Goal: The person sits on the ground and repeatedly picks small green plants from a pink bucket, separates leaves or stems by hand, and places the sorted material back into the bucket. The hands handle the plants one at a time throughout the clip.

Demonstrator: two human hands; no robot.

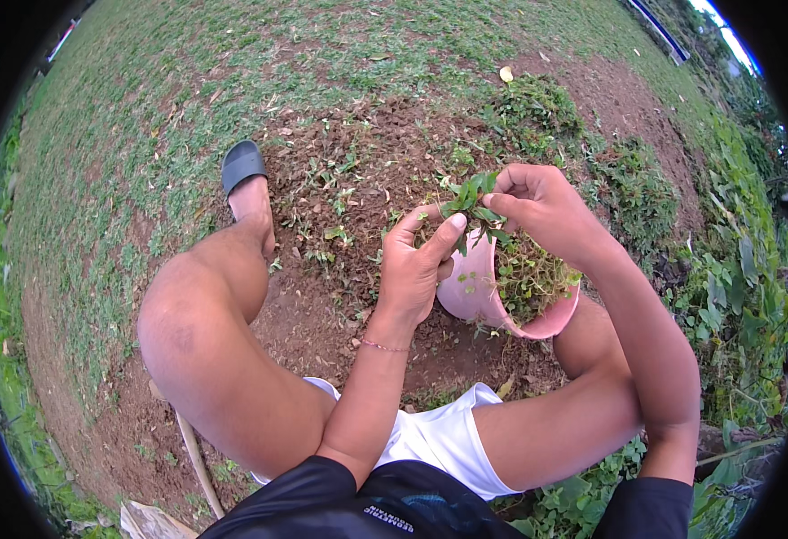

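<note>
A small bunch of green leafy weeds [469, 199] is held up between both hands in the head view. My left hand [415, 259] pinches its lower left side between thumb and fingers. On the other side, the thumb and fingertips of my right hand [535, 205] grip the leaves. Just below the hands, a pink plastic bucket [464, 286] leans with its mouth towards the lower right. Pulled weeds with thin pale stems [534, 276] fill much of its opening. My right forearm passes beside the bucket's rim.
Loose brown soil [367, 168] with scattered weeds lies ahead. Heaps of weeds [542, 111] sit beyond my right hand. A wooden stick [197, 455] lies beside my left thigh. Leafy plants [724, 283] border the right side, and patchy grass [131, 155] spreads to the left.
</note>
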